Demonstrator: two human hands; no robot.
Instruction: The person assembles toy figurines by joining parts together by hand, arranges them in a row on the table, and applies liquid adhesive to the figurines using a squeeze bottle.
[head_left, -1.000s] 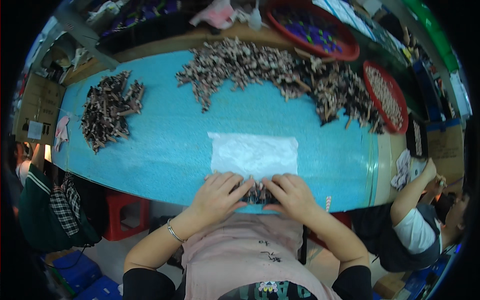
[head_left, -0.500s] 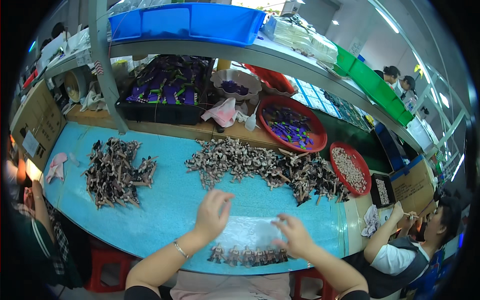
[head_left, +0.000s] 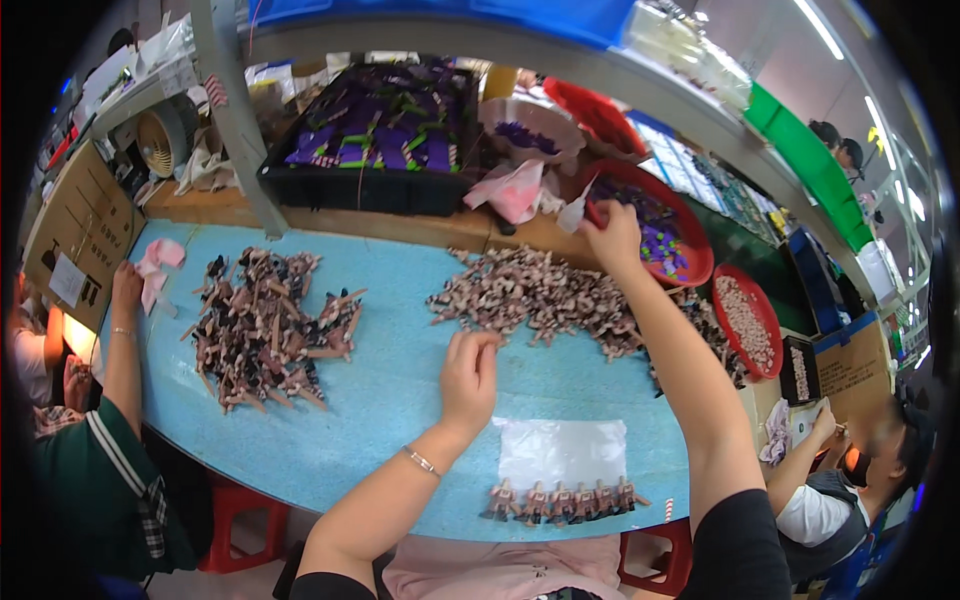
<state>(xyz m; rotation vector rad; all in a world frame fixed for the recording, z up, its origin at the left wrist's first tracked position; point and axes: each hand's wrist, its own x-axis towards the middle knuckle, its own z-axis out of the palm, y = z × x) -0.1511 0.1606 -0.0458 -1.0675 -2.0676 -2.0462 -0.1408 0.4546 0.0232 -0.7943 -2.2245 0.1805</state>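
Observation:
My left hand (head_left: pixel 470 382) hovers over the blue table mat, its fingers loosely curled together and nothing visible in them. Its fingertips are close to the front edge of a pile of small brown and black figure parts (head_left: pixel 530 295). My right hand (head_left: pixel 612 238) reaches across that pile, fingers closed at a white dropper bottle (head_left: pixel 572 214) with a thin nozzle; the exact grip is partly hidden. Near me lies a clear plastic sheet (head_left: pixel 562 450). Several small figures (head_left: pixel 560 503) stand in a row along its near edge.
Another figure-part pile (head_left: pixel 270 335) lies at left. Behind the table are a black crate (head_left: pixel 365 190) of purple pieces, a pink cloth (head_left: pixel 512 192) and a red basin (head_left: pixel 690 265). A shelf edge (head_left: pixel 480 45) overhangs. Co-workers sit at left and right.
My right hand has left the row of figures and moved up and far to the dropper bottle. My left hand's fingers have curled in. The view has shifted; at left, a co-worker's arm now reaches onto the table.

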